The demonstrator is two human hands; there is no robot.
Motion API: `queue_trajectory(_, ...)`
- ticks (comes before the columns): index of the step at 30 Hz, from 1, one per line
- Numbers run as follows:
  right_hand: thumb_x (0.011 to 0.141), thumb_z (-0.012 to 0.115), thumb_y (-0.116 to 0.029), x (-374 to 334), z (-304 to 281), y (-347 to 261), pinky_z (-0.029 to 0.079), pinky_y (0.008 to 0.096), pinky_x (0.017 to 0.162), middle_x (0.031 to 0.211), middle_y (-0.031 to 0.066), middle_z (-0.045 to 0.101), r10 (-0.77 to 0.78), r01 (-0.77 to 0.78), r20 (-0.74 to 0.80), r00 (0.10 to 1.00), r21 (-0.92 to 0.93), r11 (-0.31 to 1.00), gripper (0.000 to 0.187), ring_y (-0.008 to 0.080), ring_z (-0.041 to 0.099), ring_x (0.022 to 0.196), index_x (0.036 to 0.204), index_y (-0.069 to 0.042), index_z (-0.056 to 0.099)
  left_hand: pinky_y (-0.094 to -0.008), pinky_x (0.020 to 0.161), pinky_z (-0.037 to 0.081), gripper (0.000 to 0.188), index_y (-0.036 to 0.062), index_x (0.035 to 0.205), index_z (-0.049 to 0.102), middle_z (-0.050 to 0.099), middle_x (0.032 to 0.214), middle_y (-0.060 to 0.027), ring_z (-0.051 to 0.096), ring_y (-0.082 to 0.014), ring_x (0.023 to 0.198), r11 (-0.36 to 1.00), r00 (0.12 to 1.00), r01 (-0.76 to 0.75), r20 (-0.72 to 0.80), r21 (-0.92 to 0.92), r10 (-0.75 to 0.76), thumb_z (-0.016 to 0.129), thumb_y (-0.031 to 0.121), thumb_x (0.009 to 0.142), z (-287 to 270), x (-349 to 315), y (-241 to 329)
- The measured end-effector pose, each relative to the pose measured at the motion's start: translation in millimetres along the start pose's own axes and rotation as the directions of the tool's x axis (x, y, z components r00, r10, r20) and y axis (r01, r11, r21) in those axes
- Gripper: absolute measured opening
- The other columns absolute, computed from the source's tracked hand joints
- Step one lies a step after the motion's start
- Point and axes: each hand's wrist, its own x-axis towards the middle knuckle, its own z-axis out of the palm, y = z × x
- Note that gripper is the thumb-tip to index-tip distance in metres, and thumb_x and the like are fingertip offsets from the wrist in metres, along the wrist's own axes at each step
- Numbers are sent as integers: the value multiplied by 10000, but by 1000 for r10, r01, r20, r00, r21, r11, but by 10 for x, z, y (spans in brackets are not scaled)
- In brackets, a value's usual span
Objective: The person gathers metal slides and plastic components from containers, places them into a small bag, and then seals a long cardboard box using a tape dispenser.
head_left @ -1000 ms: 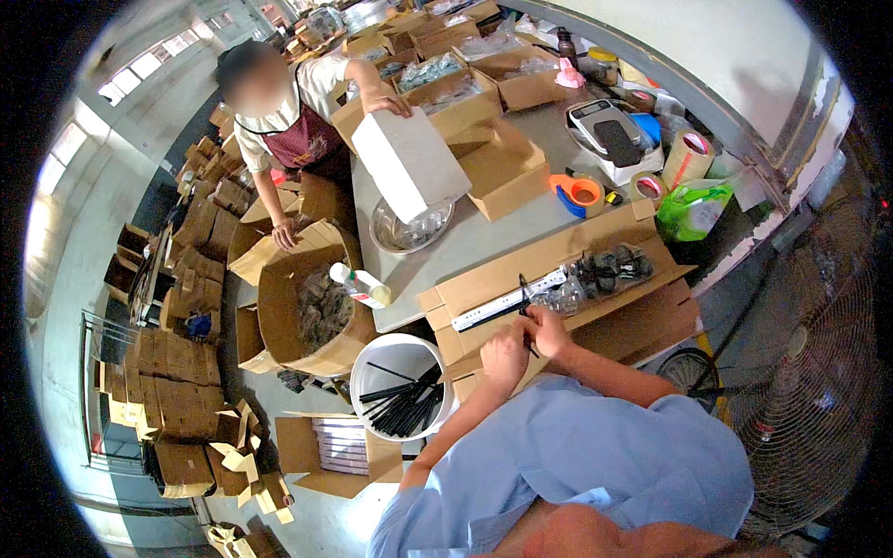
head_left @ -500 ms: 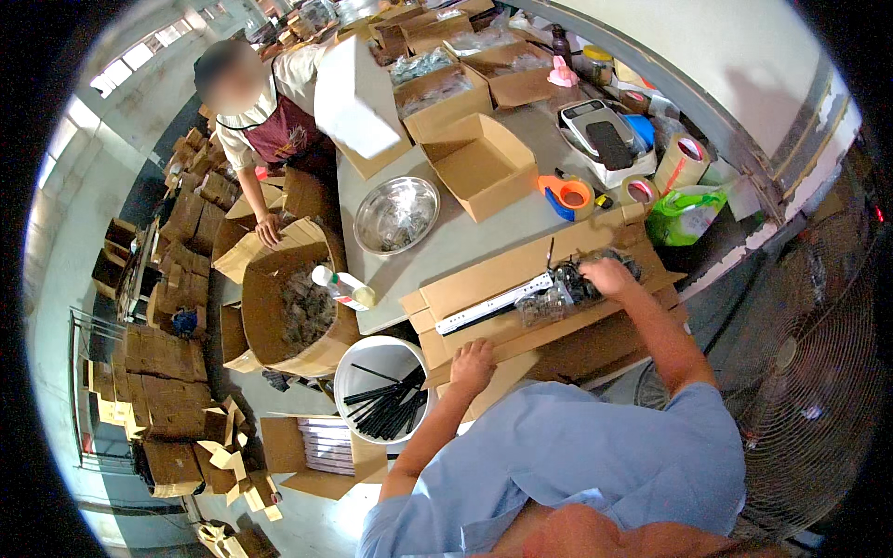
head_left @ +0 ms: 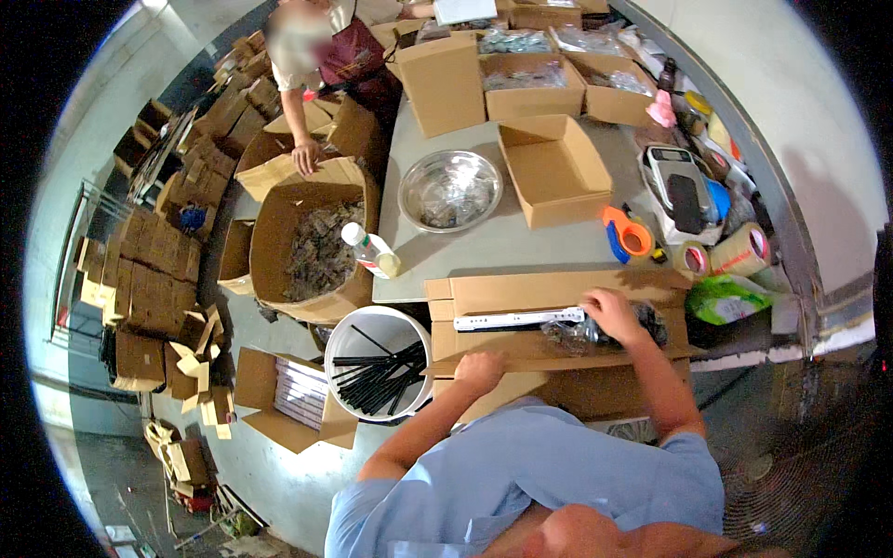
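Observation:
A long, shallow cardboard box [head_left: 549, 287] lies before me with its flaps spread. Inside it rests a white slotted metal rail [head_left: 502, 321], which looks like a drawer slide, beside clear plastic bags of dark small parts [head_left: 565, 336]. My left hand [head_left: 482, 371] is closed over the near flap at its left part. Over the rail's right end and the bags, my right hand [head_left: 609, 314] reaches in with curled fingers; what they hold is hidden.
To the left stand a white bucket [head_left: 337, 395] of black rods, a carton [head_left: 270, 251] of small parts and a white bottle [head_left: 374, 253]. Beyond are a steel bowl [head_left: 409, 205], an open box [head_left: 558, 206], a tape dispenser [head_left: 614, 244] and a scale [head_left: 668, 167]. A co-worker's hand [head_left: 305, 155] touches a carton flap.
My view has turned, so the scene looks rotated. My right hand has moved left from the dark parts to the rail's right end. My left hand stays on the near flap.

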Motion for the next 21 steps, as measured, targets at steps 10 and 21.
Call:
queue_trajectory(10, 841, 619, -329, 2333, 1352, -913, 516, 386, 783, 995, 172, 565, 252, -522, 489, 835, 849, 83, 546, 272, 601, 852, 1234, -28, 389, -466, 781, 500, 536, 130, 1235, 460, 521, 1199, -190, 566, -351, 1020, 976, 959, -108, 239, -191, 153, 606, 378, 782, 71, 177, 14)
queue_trajectory(21, 806, 539, -79, 2060, 1327, -714, 527, 323, 661, 971, 150, 597, 302, -469, 472, 828, 879, -88, 169, 211, 610, 791, 966, -22, 537, -511, 1044, 249, 893, 147, 1350, 348, 110, 1454, -231, 177, -464, 1300, 764, 815, -526, 36, -374, 578, 754, 344, 579, 613, 1187, 408)
